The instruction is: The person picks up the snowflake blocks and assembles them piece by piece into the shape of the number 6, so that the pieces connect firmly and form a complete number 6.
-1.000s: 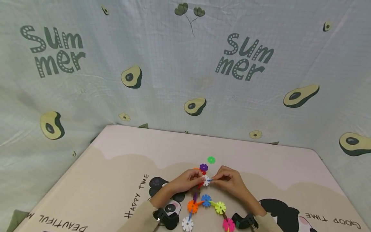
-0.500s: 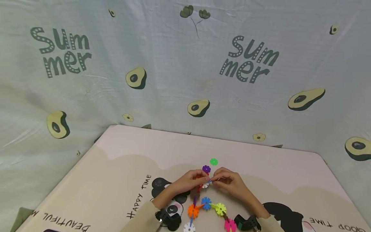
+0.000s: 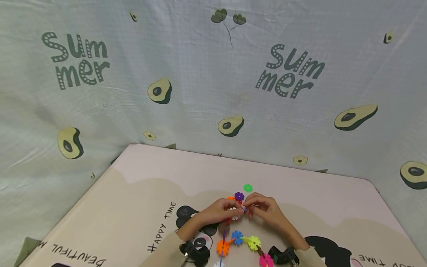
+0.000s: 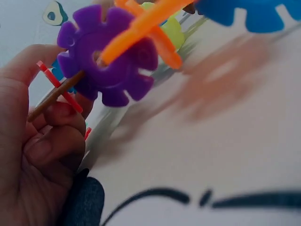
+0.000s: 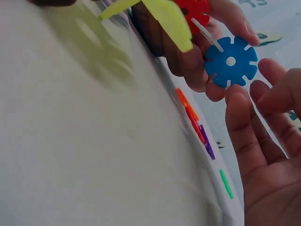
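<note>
With curled fingers my left hand point(image 3: 218, 212) holds a chain of interlocking plastic snowflake discs near its upper end, gripping by the white disc point(image 3: 235, 216). In the right wrist view the white disc shows edge-on, slotted into a blue disc point(image 5: 240, 52); a red disc point(image 5: 200, 7) lies behind. My right hand point(image 3: 267, 210) is at the blue disc, one fingertip against its lower rim, other loosely bent fingers beside it. In the left wrist view, a brown disc seen edge-on joins a purple disc point(image 4: 117, 84), which meets an orange one point(image 4: 141, 26).
The chain runs down the table point(image 3: 133, 207) through an orange disc point(image 3: 222, 248), another blue disc point(image 3: 237, 237), a yellow disc point(image 3: 254, 243) and a pink disc point(image 3: 266, 260). Beyond the hands lie loose purple point(image 3: 239, 196) and green point(image 3: 248, 188) discs. A printed curtain point(image 3: 193, 55) stands behind.
A second ago the right hand pinched the small blue disc beside the white one. The hands then came together, and the blue disc now sits in the white disc. The head view shifted slightly.
</note>
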A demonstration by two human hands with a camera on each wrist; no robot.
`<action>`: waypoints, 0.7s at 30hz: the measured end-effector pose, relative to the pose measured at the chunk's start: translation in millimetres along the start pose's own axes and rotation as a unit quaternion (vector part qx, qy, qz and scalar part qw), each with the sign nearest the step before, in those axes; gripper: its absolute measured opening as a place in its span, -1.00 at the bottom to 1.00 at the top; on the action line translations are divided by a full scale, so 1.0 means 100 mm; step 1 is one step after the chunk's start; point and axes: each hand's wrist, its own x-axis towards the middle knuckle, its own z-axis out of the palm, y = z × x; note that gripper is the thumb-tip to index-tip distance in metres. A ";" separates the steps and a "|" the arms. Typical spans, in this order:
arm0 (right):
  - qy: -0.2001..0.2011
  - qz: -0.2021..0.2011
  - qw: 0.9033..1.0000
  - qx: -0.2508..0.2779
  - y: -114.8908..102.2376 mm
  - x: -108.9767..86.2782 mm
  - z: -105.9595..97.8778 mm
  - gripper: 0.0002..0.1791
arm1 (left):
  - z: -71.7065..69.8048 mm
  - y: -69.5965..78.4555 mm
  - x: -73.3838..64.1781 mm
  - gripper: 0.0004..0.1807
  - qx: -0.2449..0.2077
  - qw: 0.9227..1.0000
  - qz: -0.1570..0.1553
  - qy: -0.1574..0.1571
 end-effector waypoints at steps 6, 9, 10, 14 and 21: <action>0.040 0.052 0.997 -0.052 0.05 -0.01 0.00 -0.84 | 0.02 0.01 -0.01 -0.67 0.036 0.999 -0.002 -0.023; 0.045 0.075 0.993 -0.075 0.07 0.00 0.00 -0.84 | 0.03 0.04 -0.01 -0.71 0.060 0.997 0.002 -0.047; 0.047 0.084 0.992 -0.079 0.08 0.00 0.01 -0.85 | 0.03 0.05 -0.01 -0.72 0.068 0.996 0.007 -0.054; 0.062 0.126 0.983 -0.117 0.09 0.03 0.02 -0.84 | -0.01 0.08 -0.02 -0.72 0.068 0.996 0.029 -0.056; 0.053 0.165 0.978 -0.119 0.11 0.11 0.02 -0.76 | -0.10 0.05 -0.04 -0.60 0.044 0.997 0.058 -0.025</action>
